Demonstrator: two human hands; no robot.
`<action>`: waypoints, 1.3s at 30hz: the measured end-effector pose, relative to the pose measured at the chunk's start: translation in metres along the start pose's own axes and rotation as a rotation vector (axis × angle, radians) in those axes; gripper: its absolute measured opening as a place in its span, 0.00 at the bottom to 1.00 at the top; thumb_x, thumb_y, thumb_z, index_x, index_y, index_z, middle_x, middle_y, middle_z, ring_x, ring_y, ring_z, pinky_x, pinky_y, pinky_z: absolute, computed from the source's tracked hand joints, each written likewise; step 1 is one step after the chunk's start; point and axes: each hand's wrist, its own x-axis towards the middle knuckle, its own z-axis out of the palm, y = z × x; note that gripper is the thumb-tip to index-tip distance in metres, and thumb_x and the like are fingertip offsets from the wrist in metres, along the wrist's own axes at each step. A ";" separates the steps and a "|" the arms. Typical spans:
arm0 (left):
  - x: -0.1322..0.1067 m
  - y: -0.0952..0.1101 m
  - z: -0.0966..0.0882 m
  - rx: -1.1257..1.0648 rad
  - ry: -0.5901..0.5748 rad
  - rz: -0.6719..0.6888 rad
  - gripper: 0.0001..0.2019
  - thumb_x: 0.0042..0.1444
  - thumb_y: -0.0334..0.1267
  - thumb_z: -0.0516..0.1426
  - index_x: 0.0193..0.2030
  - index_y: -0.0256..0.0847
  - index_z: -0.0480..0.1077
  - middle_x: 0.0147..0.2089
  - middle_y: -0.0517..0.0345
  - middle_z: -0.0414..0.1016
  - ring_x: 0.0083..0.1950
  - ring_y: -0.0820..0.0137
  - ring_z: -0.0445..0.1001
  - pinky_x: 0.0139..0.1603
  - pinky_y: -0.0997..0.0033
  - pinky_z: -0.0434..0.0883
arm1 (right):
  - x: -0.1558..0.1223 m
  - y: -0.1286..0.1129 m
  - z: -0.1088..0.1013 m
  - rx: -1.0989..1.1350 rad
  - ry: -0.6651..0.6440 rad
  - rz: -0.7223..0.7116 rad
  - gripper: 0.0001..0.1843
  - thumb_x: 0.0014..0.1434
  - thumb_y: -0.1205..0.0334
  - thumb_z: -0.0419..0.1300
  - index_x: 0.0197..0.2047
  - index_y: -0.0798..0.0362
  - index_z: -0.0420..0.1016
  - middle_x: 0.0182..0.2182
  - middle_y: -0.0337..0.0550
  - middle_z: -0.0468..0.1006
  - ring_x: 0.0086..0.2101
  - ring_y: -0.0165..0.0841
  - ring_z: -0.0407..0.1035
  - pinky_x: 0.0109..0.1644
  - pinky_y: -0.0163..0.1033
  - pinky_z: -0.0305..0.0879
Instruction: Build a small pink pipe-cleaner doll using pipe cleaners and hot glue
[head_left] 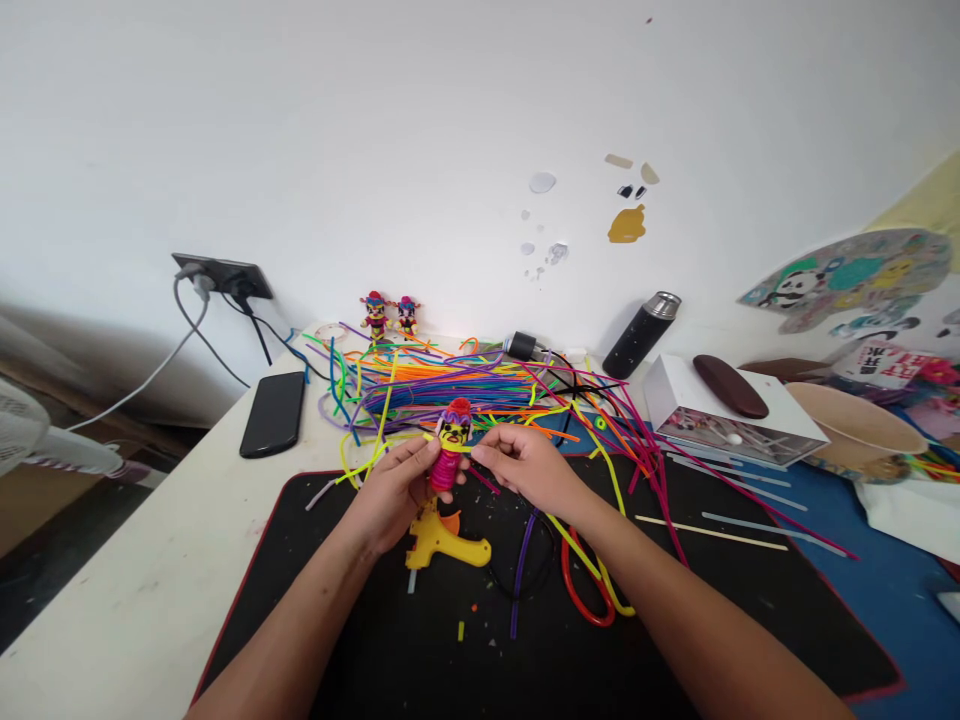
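Note:
My left hand point(397, 483) is closed around a small doll point(445, 472) made of wound pipe cleaners, upright over the black mat. The doll has a magenta body, a yellow face with black marks, purple trim and a red top. A short yellow strip point(460, 449) crosses it just below the face. My right hand point(525, 465) pinches that strip's right end between thumb and fingertips. Below my left hand, a yellow glue gun point(454, 546) with an orange trigger lies on the mat, its front partly hidden.
Bundled and loose pipe cleaners point(457, 385) spread behind my hands. Two similar dolls point(376, 318) stand by the wall. A phone point(272, 415) lies left; a black flask point(641, 335) and white box point(739, 405) stand right. A red loop handle point(583, 592) and glue sticks point(772, 532) lie on the mat.

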 end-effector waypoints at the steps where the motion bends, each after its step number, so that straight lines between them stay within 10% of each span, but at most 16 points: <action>1: 0.000 0.000 0.000 -0.006 0.000 -0.002 0.21 0.48 0.52 0.76 0.36 0.35 0.81 0.35 0.48 0.84 0.31 0.67 0.80 0.26 0.74 0.76 | 0.000 0.001 0.000 -0.005 0.001 -0.002 0.26 0.63 0.35 0.65 0.34 0.51 0.74 0.19 0.30 0.66 0.20 0.28 0.58 0.27 0.35 0.54; 39: -0.006 0.004 -0.001 -0.110 -0.112 -0.129 0.18 0.52 0.48 0.74 0.40 0.35 0.82 0.33 0.48 0.84 0.31 0.65 0.81 0.25 0.75 0.75 | 0.002 0.013 0.003 0.017 -0.028 -0.012 0.25 0.62 0.38 0.69 0.47 0.51 0.75 0.23 0.31 0.69 0.22 0.29 0.63 0.26 0.34 0.56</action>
